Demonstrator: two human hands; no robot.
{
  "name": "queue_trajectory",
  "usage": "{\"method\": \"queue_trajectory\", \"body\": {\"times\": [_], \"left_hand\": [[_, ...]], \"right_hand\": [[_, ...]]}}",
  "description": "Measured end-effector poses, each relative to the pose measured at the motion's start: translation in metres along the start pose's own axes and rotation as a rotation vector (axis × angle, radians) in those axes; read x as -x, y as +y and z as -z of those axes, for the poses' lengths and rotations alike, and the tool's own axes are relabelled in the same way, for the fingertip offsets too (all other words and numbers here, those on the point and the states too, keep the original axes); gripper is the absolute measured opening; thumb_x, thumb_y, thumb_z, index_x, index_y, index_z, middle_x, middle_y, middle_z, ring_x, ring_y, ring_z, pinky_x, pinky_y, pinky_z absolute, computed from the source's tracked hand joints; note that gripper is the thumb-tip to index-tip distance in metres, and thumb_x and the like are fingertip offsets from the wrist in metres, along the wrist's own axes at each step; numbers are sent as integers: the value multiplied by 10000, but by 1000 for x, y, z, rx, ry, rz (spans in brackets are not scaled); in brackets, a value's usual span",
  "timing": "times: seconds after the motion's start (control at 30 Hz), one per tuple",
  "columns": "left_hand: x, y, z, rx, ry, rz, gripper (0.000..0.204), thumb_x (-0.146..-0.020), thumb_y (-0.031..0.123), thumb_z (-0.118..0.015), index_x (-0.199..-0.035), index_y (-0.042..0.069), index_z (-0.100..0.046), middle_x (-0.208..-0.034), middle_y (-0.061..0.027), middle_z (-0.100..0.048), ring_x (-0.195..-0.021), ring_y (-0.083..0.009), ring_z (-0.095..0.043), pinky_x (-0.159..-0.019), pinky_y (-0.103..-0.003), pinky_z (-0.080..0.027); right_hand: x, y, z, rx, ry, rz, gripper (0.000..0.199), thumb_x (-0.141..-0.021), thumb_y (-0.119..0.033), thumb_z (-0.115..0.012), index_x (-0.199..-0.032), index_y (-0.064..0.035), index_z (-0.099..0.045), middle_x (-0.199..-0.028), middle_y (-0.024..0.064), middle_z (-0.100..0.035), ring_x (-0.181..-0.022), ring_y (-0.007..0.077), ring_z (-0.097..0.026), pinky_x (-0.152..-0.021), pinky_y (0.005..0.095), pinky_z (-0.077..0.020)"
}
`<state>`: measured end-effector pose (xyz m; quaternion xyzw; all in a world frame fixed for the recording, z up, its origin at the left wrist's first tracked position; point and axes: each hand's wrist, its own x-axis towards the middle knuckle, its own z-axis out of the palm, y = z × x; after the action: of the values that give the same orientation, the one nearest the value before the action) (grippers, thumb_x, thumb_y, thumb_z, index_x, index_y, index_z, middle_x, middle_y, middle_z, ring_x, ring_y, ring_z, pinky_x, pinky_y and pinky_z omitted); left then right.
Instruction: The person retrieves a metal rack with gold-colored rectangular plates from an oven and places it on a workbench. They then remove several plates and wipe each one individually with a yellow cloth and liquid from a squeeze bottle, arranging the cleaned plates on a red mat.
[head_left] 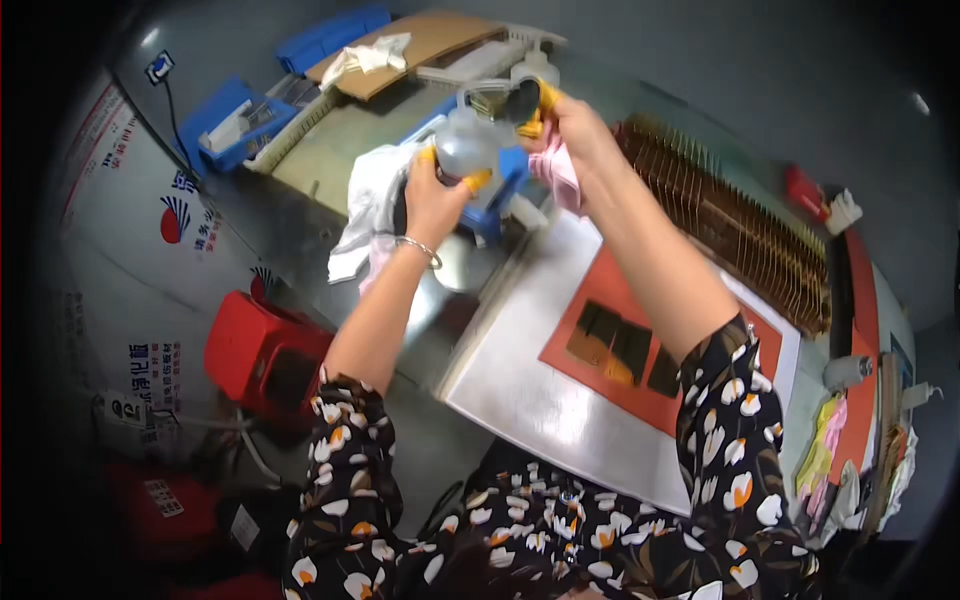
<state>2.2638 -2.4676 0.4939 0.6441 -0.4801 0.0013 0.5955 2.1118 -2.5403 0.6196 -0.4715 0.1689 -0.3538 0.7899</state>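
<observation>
My left hand point(437, 200), with yellow finger cots, is closed round a translucent squeeze bottle point(466, 145) whose thin bent spout points toward my right hand. My right hand point(580, 130), also in yellow finger cots, grips a small dark piece point(523, 101) by the spout's end. Pink cloth point(556, 172) hangs from that same hand, against the palm and wrist. Whether the spout touches the dark piece, I cannot tell. White cloth point(370, 205) lies beside my left hand, and a blue tray point(490, 220) is partly hidden below the bottle.
Nearer me, a white board point(510, 385) bears an orange-red mat point(570, 345) with several dark flat pieces. A long brown slotted rack point(735, 220) stands to the right. Far back are blue bins point(225, 125), a cardboard sheet point(440, 40) and another bottle point(535, 65). A red stool point(235, 340) stands left.
</observation>
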Motion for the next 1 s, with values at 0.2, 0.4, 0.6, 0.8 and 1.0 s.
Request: {"method": "queue_trajectory", "body": {"times": [0.2,0.4,0.6,0.8,1.0], "left_hand": [[85,33,35,-247,-107,-353,533,-775,198,-664,-1207,-30,-450,-1145,-190,-500,-1082,-337,-459,-915,-404,-345],[180,69,31,-144,-814,-226,484,-778,146,-627,-1219,22,-469,-1281,-128,-447,-1184,-308,-403,-971,-395,-318],[198,70,17,-282,-838,-324,506,-781,182,-619,-1240,50,-450,-1344,-76,-396,-1257,-286,-331,-1011,-443,-267],[199,69,17,-308,-836,-319,487,-790,180,-611,-1233,44,-461,-1366,-66,-378,-1270,-276,-326,-1023,-460,-262],[199,71,16,-338,-838,-321,492,-800,190,-601,-1242,35,-451,-1364,-77,-379,-1277,-267,-319,-1026,-459,-264]], "right_hand": [[79,-16,79,607,11,-39,187,-912,-208,-465,-850,-58,-558,-646,-29,-468,-516,50,-376,-465,207,-318],[192,57,129,1313,-10,-33,124,-851,-141,-578,-880,-21,-577,-707,6,-531,-638,79,-516,-563,235,-418],[196,101,121,1650,-57,207,138,-797,-154,-594,-806,-24,-549,-762,144,-582,-640,329,-583,-554,421,-459],[201,111,106,1724,-98,260,106,-700,-66,-596,-798,-33,-573,-732,133,-571,-631,329,-584,-536,425,-461],[194,110,115,1712,-121,258,72,-736,-84,-608,-794,-44,-593,-745,126,-583,-637,327,-581,-544,407,-465]]}}
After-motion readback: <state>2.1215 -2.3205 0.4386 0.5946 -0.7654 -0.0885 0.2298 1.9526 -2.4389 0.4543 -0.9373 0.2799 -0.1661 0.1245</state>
